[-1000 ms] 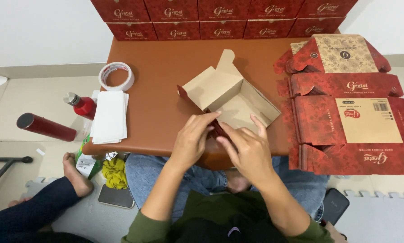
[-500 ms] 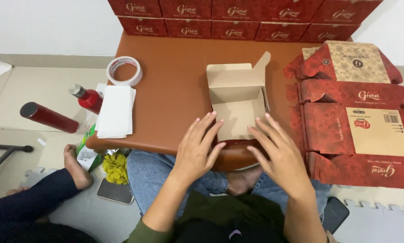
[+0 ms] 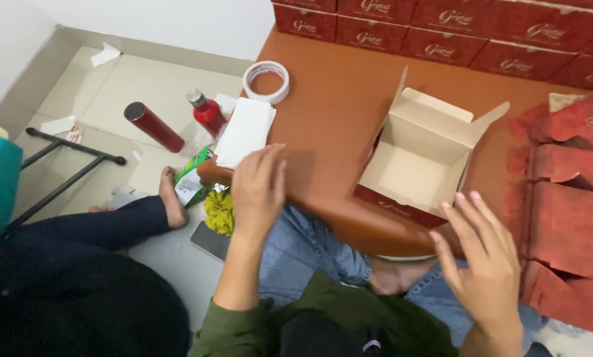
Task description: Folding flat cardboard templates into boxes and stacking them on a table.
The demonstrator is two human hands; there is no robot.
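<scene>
item: open cardboard box, red outside, plain tan inside (image 3: 420,165). stands on the brown bench (image 3: 336,112), near its front edge, between my two hands. nothing in it that i can see; the floor of the box is bare. lid flap stands up at the far side, side flaps splayed out. its long axis runs from the near edge of the bench toward the far right, mouth facing up.

item: my left hand (image 3: 258,188). fingers spread and fairly flat, over the front edge of the bench, left of the box and not touching it. holding nothing.

item: my right hand (image 3: 482,261). fingers open and spread, at the near right corner of the box, just beside it; whether the tips touch the box i cannot tell. holding nothing.

item: stack of white paper sheets (image 3: 245,131), on the left end of the bench.

item: roll of white tape (image 3: 266,80), lying flat beyond the sheets.

item: row of closed red boxes (image 3: 442,30), along the far edge of the bench.

item: flat unfolded red box blanks (image 3: 570,211), piled at the right.

item: dark red cylindrical flask (image 3: 153,126), lying on the floor; small red bottle with grey cap (image 3: 207,110), beside it.

item: another person's bare foot (image 3: 171,198), on the floor at the left.
</scene>
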